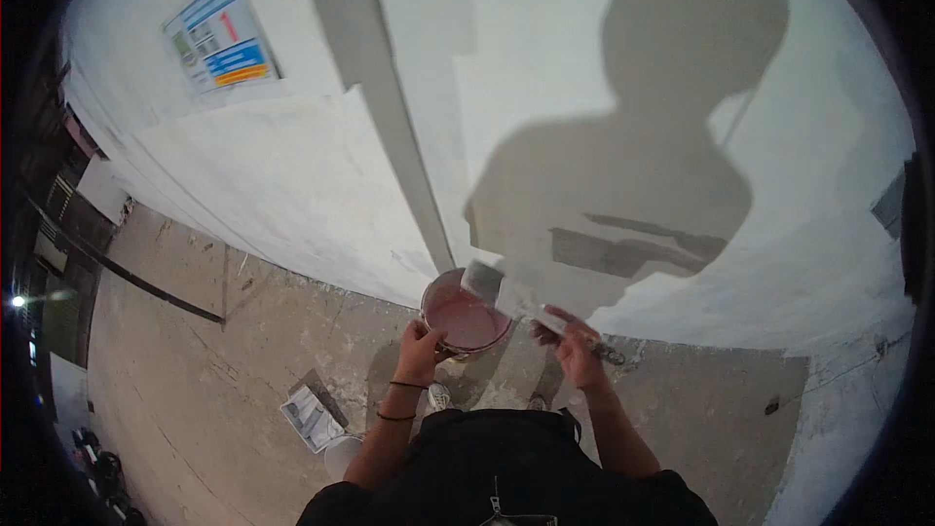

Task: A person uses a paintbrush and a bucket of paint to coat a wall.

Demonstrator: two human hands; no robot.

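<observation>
My left hand (419, 353) is closed on the near left rim of a round paint bucket (467, 321), its inside coloured dull pink. In my right hand (577, 349) is a wide paintbrush (516, 298), gripped by its handle and pointing up and to the left. Its greyish head shows over the far right rim of the bucket; I cannot tell whether it touches the rim. A white wall (545, 88) rises just beyond both hands, with my shadow cast across its right part.
A paint tray (314, 419) lies on the concrete floor (214, 390) at my left, beside a pale round container (341, 455). A printed sign (222, 34) hangs on the wall at upper left. A dark curved bar (146, 282) and a bright lamp (18, 301) are farther left.
</observation>
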